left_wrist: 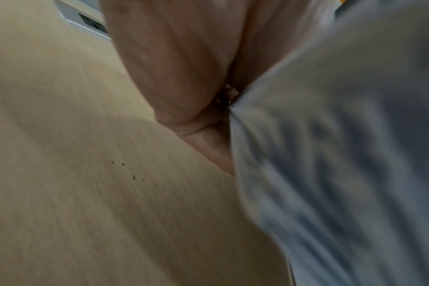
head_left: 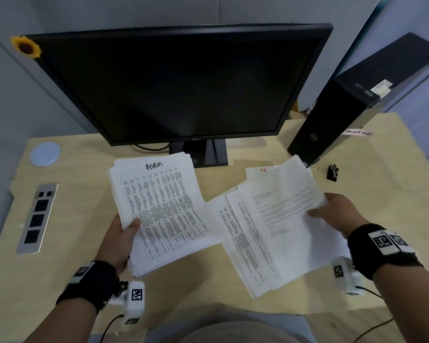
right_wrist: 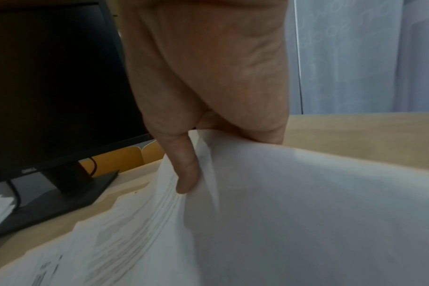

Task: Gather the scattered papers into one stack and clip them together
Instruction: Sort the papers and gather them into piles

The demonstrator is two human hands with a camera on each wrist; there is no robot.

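Nearest the person, the left hand (head_left: 120,240) grips a thick stack of papers (head_left: 159,211) by its lower left edge, the thumb laid on the top sheet and the other fingers hidden underneath. The top sheet is white, printed with a dense table in small black type, and has "FORM" handwritten in black across its head. The sheets below are not squared; their edges fan out at the top and bottom corners. In the left wrist view the papers are blurred, so whether the stack is lifted clear of the desk (head_left: 89,243) is hard to say.

The right hand (head_left: 337,214) pinches a second bundle of sheets (head_left: 278,226) at its right edge, thumb on top and fingers curled beneath; the right wrist view shows one finger (right_wrist: 185,170) pressed against the bending paper. This bundle is splayed: a printed letter lies uppermost, with tabled pages sticking out to the left and below. The two piles lie side by side, their inner corners nearly meeting.

Just beyond the second bundle a sheet marked "HR" in red (head_left: 260,170) lies flat. To the right of it rests a black binder clip (head_left: 332,172), apart from both hands, near the foot of a black computer tower (head_left: 332,120). Farthest back stands a dark monitor (head_left: 178,82).
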